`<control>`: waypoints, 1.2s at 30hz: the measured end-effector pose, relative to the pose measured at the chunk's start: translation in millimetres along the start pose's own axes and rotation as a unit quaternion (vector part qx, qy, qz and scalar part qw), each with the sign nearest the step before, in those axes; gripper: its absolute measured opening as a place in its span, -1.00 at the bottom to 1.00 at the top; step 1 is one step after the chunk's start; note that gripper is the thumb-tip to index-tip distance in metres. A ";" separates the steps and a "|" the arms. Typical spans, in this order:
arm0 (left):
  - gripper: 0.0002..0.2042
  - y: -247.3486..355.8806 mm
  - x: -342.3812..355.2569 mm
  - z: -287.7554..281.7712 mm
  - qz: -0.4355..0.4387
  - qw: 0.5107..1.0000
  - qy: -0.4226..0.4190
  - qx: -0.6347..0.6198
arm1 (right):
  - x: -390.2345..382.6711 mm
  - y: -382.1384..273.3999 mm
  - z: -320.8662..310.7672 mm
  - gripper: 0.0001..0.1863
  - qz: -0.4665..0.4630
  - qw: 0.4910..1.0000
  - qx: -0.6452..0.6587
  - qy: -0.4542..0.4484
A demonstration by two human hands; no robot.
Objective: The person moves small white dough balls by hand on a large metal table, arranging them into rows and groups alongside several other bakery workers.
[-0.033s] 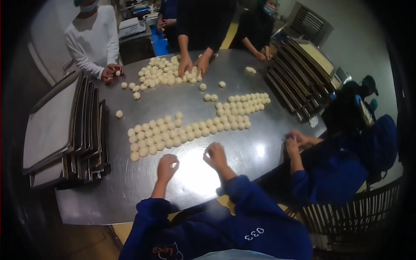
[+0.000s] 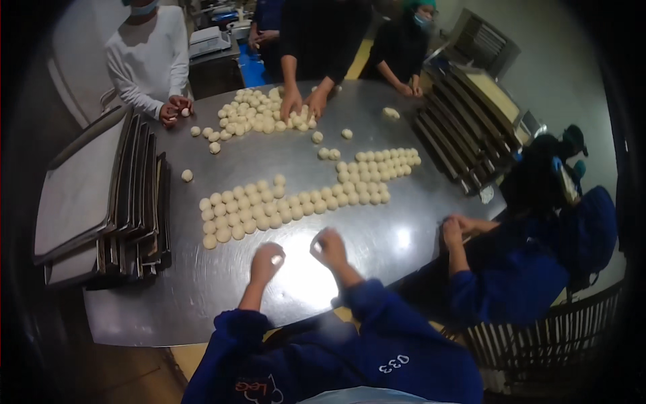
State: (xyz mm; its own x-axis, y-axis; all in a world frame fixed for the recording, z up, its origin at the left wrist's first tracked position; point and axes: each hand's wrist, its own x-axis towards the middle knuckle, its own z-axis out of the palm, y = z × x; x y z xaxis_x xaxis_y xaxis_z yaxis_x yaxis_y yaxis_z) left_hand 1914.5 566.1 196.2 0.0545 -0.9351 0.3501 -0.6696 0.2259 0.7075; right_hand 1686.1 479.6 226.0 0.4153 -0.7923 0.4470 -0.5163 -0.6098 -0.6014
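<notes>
My left hand [image 2: 266,263] hovers over the steel table [image 2: 161,283], its fingers curled. A small pale patch shows at its fingertips; I cannot tell whether it is dough or the table's glare. Facing it, my right hand [image 2: 329,248] is curled too, slightly blurred, with a similar pale patch at its fingers. Just beyond both hands, round dough balls [image 2: 296,211] sit packed in rows, reaching from the left toward the far right. Neither hand touches these rows.
Tray stacks stand at the left [image 2: 87,182] and far right [image 2: 464,128]. A co-worker's hands [image 2: 303,102] press into a dough-ball heap [image 2: 252,111] across the table. Other people's hands are at the far left [image 2: 176,111], far right [image 2: 410,87] and near right [image 2: 459,229].
My two hands have drawn slightly closer together, the left moving right and the right moving a little left and nearer me. The dough rows look the same; the view has shifted slightly.
</notes>
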 end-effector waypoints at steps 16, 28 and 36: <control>-0.89 10.9 -41.0 5.1 -0.040 0.997 -0.004 -0.071 | -52.4 -35.0 19.2 -0.89 0.075 0.993 0.066 -0.069; -0.87 7.9 -15.2 5.0 -0.007 0.999 0.033 -0.030 | -20.8 -40.5 30.2 -0.85 0.029 0.998 0.043 -0.041; -0.81 -6.6 -62.5 -32.8 -0.057 0.997 0.025 0.048 | -56.8 7.3 -16.1 -0.92 0.013 0.995 -0.079 -0.056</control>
State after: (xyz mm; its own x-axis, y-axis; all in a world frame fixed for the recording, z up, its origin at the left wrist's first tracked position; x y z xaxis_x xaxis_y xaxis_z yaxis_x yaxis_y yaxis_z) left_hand 1939.8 631.9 189.8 0.1694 -0.9380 0.3025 -0.7243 0.0897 0.6837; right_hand 1646.7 519.9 206.8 0.4758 -0.8063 0.3513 -0.6359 -0.5913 -0.4959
